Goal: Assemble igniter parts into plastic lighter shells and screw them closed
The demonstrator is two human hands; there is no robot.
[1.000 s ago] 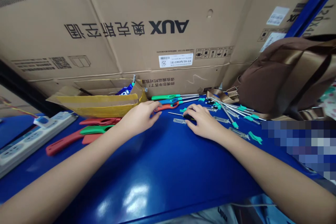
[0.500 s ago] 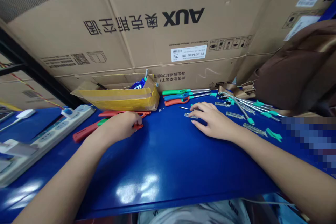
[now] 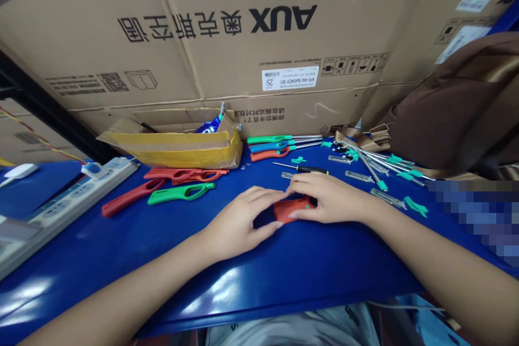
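Over the middle of the blue table, a red lighter handle (image 3: 287,209) lies between my two hands, partly covered by fingers. My right hand (image 3: 330,197) grips its right end, where a bit of green shows. At its left end, my left hand (image 3: 241,221) closes on it with thumb and fingertips. Just behind the right hand are a screwdriver (image 3: 290,166), its dark and yellow handle partly hidden, and a small clear plastic piece (image 3: 286,175). To the left of my hands rest a green lighter handle (image 3: 182,193) and several red lighter handles (image 3: 132,198).
Green, blue and orange lighters (image 3: 267,147) with metal rods lie at the back. Metal rods (image 3: 367,165), clear pieces (image 3: 387,198) and teal parts (image 3: 416,206) are scattered right. A taped cardboard box (image 3: 186,151), a power strip (image 3: 65,208) and a brown bag (image 3: 454,102) border the table.
My left hand has moved right from the handles on the left to the table's middle. A red lighter handle is now between both hands. The right hand has come slightly nearer me.
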